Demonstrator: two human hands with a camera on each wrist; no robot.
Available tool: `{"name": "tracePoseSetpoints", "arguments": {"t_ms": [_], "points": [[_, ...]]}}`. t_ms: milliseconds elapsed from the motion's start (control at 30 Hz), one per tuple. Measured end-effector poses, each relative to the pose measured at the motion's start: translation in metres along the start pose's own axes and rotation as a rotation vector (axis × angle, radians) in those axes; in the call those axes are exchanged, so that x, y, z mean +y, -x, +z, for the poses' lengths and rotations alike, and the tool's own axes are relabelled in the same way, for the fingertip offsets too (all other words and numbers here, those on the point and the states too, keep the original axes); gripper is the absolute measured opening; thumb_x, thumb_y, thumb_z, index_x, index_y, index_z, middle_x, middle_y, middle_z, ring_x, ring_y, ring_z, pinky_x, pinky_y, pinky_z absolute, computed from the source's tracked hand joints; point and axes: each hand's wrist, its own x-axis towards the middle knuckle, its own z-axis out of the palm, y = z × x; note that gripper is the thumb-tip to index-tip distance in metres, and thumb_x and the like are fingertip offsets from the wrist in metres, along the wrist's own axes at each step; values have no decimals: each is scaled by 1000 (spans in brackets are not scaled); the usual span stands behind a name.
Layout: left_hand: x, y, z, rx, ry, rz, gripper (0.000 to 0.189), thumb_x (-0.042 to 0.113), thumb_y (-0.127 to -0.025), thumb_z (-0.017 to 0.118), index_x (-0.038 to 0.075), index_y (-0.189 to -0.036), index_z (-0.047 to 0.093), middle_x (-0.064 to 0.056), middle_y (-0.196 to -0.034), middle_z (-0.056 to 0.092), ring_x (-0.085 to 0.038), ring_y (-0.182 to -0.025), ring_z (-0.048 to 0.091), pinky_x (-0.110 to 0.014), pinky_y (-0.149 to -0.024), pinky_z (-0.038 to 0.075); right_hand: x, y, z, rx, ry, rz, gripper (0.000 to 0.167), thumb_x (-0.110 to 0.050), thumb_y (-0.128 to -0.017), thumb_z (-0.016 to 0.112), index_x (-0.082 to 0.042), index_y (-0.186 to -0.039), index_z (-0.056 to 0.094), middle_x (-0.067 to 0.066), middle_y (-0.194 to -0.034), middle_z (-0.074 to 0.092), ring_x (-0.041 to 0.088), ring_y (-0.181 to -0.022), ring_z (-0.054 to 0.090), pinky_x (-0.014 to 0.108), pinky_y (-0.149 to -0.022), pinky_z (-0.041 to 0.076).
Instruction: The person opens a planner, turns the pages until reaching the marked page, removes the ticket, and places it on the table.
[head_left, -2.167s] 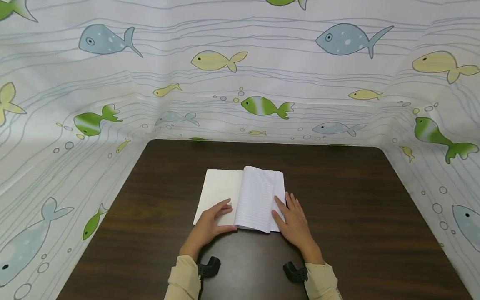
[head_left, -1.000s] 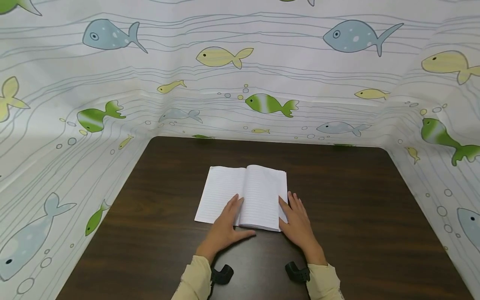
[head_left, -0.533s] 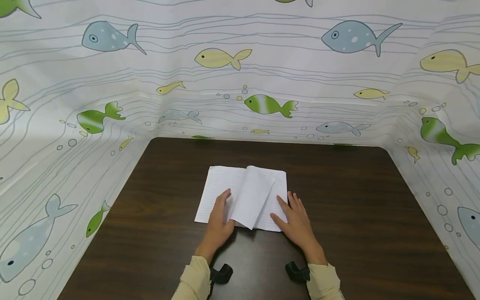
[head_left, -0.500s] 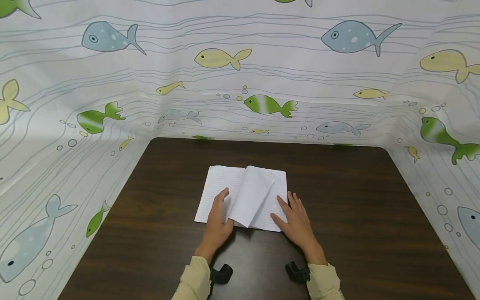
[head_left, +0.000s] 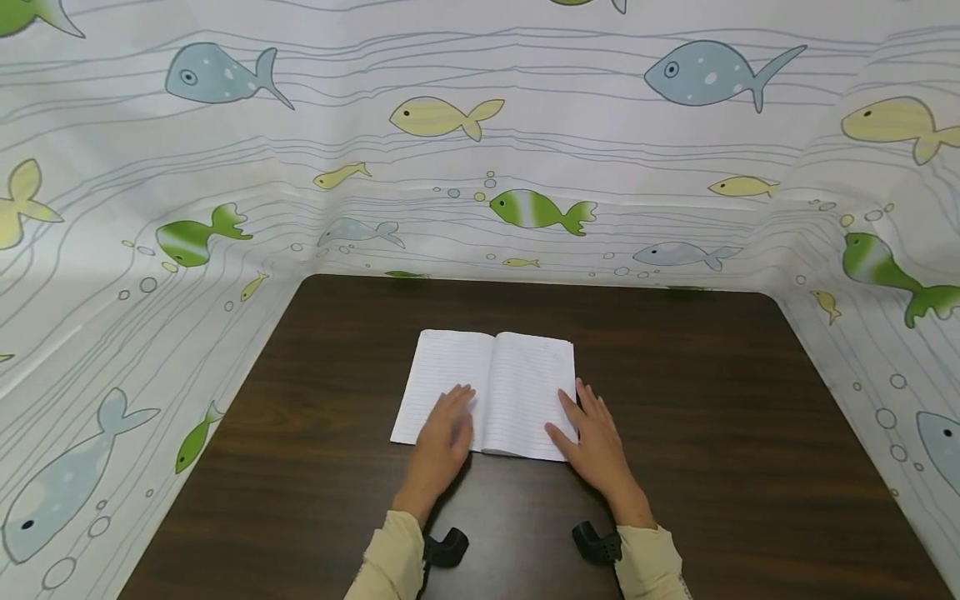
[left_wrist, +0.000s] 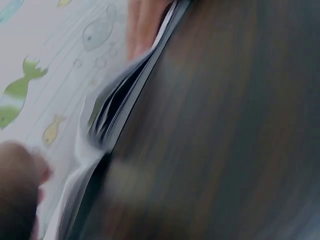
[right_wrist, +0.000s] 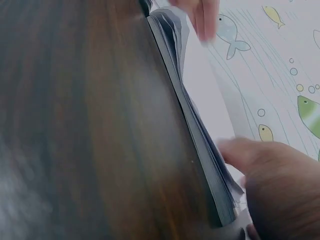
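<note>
An open lined notebook lies flat in the middle of the dark table, both pages blank but for their ruling. Over the lower part of its left page is my left hand, fingers stretched forward and slightly blurred. My right hand rests at the right edge, thumb and index finger on the right page and the other fingers beside it. From the right wrist view, the stacked page edges show thicker on the right half. In the left wrist view the left hand is partly cut off beside the pages.
The dark wooden table extends around the notebook. A white sheet with printed fish rises behind it and along both sides. Black wrist cameras sit at both wrists, below the cream sleeves.
A lifted page has gone over from right to left and lies flat on the left half. My left hand has let it go and moved onto the left page. The right hand stays nearly still.
</note>
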Motion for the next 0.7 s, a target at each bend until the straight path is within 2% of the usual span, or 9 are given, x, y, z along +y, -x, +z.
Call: {"name": "tracePoseSetpoints", "arguments": {"t_ms": [33, 100, 133, 200, 267, 467, 700], "points": [[2, 1, 1, -99, 1, 8, 44, 14, -98, 69, 0, -139, 63, -18, -147, 58, -36, -142, 48, -56, -120, 30, 0, 0, 0, 19, -18, -5, 66, -35, -100, 67, -3, -154, 47, 22, -166, 27, 42, -155, 21, 60, -124, 13], [6, 2, 2, -275, -42, 14, 61, 39, -98, 70, 7, -148, 57, -13, -156, 50, -31, -149, 40, -54, -123, 24, 0, -1, 0, 57, -51, -19, 62, -30, -102, 66, -1, -154, 47, 21, -166, 30, 41, -154, 25, 60, -124, 15], [8, 2, 2, -341, -71, 12, 69, 48, -96, 71, 11, -151, 54, -10, -159, 45, -28, -151, 36, -53, -124, 21, 0, -1, 0, 73, -69, -25, 60, -28, -103, 65, -1, -154, 47, 20, -165, 32, 40, -154, 26, 60, -124, 16], [11, 2, 1, -421, -113, -6, 79, 57, -91, 73, 17, -155, 51, -7, -163, 38, -24, -154, 30, -50, -126, 19, 0, -1, 0, 98, -96, -36, 57, -25, -104, 64, 0, -153, 48, 20, -163, 36, 40, -153, 29, 60, -123, 17], [13, 2, 1, -438, -131, -21, 80, 57, -89, 75, 18, -155, 51, -6, -164, 37, -23, -154, 29, -48, -126, 21, 0, -1, 0, 111, -115, -44, 55, -24, -104, 63, 0, -152, 48, 20, -162, 38, 40, -152, 30, 61, -123, 17], [18, 1, 8, -410, -139, -39, 76, 57, -92, 72, 17, -153, 53, -7, -162, 41, -25, -153, 33, -47, -124, 26, 1, 1, -1, 125, -136, -57, 54, -22, -105, 61, 0, -153, 48, 19, -160, 42, 38, -152, 32, 64, -122, 17], [21, 1, 12, -370, -152, -48, 74, 56, -92, 72, 16, -152, 54, -9, -160, 44, -26, -152, 35, -46, -124, 26, 0, 1, 0, 101, -143, -24, 61, -23, -109, 54, 4, -159, 33, 21, -163, 36, 39, -153, 27, 63, -122, 16]]}}
